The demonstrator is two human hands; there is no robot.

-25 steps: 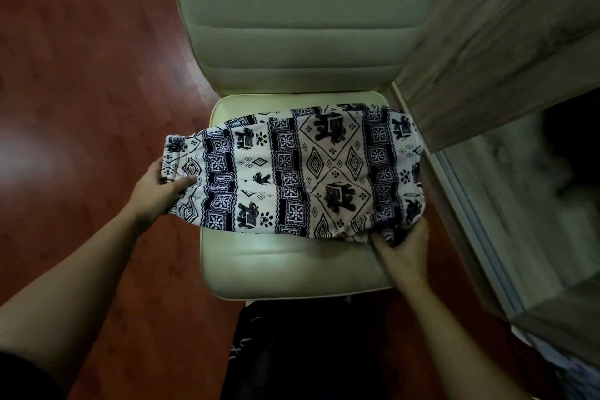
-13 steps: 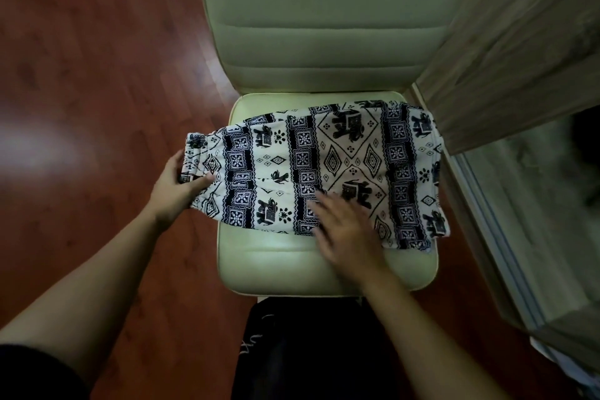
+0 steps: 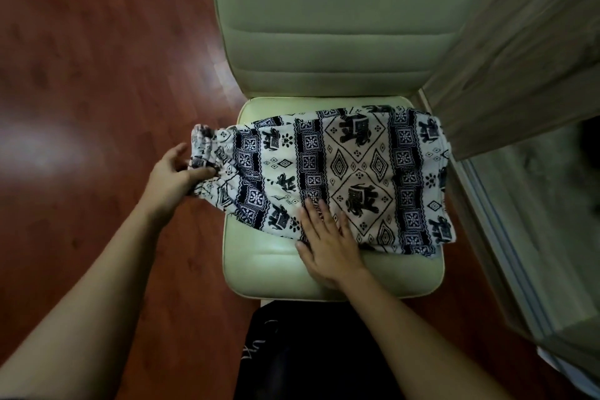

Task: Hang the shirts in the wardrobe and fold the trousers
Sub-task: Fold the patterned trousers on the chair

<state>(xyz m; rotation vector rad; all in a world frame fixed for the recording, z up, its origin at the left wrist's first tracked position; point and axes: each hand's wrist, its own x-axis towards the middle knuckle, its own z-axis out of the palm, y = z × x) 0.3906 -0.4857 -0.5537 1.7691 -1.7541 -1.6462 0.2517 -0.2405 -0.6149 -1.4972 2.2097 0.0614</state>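
Nearest the camera is a dark garment [image 3: 311, 354] on the person's lap or legs, with a faint pale mark on it too blurred to read. Just beyond it the right hand [image 3: 328, 243] lies flat, palm down, on the near edge of the trousers [image 3: 341, 178]. Its fingers [image 3: 319, 214] are straight and slightly spread, pinching nothing, and the heel of the hand rests on the bare chair seat [image 3: 259, 256]. This looks meant to pin the cloth so it cannot slide while the other end is worked.

To the left, the left hand [image 3: 175, 175] grips the gathered end of the trousers, thumb on top and fingers curled beneath. That end hangs off the seat's left edge over the red wooden floor [image 3: 97, 75], so the hand seems placed to lift it and bring it across for the next fold.

The trousers, white with a black elephant-and-diamond print, lie crosswise on the seat as an already narrowed band reaching to the seat's right edge. I judge the folding part-done.

Farther off is the padded chair back [image 3: 341, 26], and to the right a wood-grain wardrobe door [image 3: 526, 58] stands just beside the chair. No brand, label or legible writing shows anywhere.
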